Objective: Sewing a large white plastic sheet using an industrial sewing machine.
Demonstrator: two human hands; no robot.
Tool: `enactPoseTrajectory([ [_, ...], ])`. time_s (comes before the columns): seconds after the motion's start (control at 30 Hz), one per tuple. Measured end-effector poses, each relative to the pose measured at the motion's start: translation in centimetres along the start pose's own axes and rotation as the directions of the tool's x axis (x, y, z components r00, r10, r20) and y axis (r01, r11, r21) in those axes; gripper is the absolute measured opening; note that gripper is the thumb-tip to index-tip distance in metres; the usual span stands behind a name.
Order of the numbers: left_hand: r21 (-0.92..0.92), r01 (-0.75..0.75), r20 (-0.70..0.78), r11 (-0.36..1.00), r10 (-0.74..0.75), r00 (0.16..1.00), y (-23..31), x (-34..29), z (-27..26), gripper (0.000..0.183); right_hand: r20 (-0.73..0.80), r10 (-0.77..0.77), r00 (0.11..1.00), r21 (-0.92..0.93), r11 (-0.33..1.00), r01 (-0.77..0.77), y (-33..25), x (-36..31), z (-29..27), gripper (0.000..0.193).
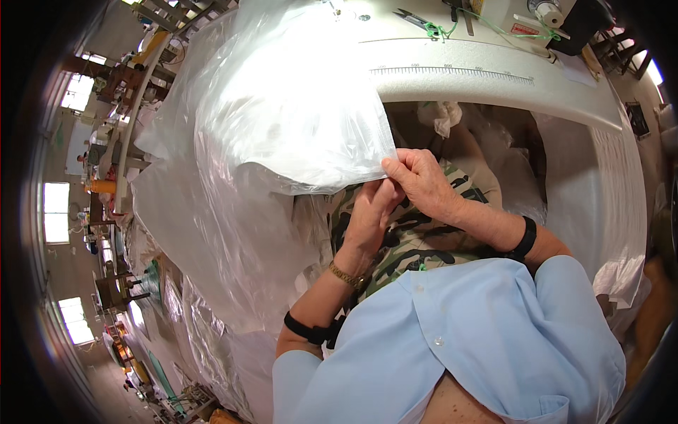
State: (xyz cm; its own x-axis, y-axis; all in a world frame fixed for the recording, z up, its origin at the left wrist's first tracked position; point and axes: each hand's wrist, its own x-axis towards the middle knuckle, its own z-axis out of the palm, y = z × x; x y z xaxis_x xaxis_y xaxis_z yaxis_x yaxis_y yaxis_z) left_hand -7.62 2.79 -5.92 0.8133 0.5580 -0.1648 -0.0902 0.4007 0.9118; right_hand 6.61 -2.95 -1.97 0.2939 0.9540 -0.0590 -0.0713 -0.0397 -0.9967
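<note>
Head view — left hand (pixel 372 210) and right hand (pixel 425 185) pinch translucent sheeting (pixel 296 127) draping a white table (pixel 487 58) — room windows (pixel 56 213) at left.

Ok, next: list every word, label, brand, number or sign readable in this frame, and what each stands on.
Ruler scale along the white table's edge: small printed numbers, not copied out here.
Red-and-white label at the upper right, beyond the ruler scale: wording too small to read.
Clear plastic sheet and light-blue shirt: no print that I can make out.
Background: anything written there is too small to read.
</note>
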Motion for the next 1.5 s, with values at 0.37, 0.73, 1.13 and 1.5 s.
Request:
enactPoseTrajectory([
  [0.37,-0.507,-0.147,-0.312,0.849,-0.023,0.95,0.3,2.5,1.1,0.028,0.011,-0.229,0.973,-0.67,0.72,0.178,-0.2,-0.6,0.1,0.033],
  [0.73,-0.54,-0.079,-0.349,0.838,-0.137,0.927,2.8,1.6,1.4,0.019,0.026,-0.08,0.996,-0.435,0.897,0.083,0.3,-0.5,0.0,0.033],
  [1.13,-0.349,-0.081,-0.341,0.933,-0.046,0.939,1.8,2.2,0.6,0.019,0.09,-0.158,0.983,-0.514,0.838,0.182,-0.1,-0.7,-0.1,0.037],
  [1.5,-0.016,-0.09,-0.355,0.996,0.078,0.931,2.9,1.0,0.0,0.021,0.321,-0.351,0.88,-0.875,0.246,0.417,-1.5,-0.1,-0.3,0.023],
])
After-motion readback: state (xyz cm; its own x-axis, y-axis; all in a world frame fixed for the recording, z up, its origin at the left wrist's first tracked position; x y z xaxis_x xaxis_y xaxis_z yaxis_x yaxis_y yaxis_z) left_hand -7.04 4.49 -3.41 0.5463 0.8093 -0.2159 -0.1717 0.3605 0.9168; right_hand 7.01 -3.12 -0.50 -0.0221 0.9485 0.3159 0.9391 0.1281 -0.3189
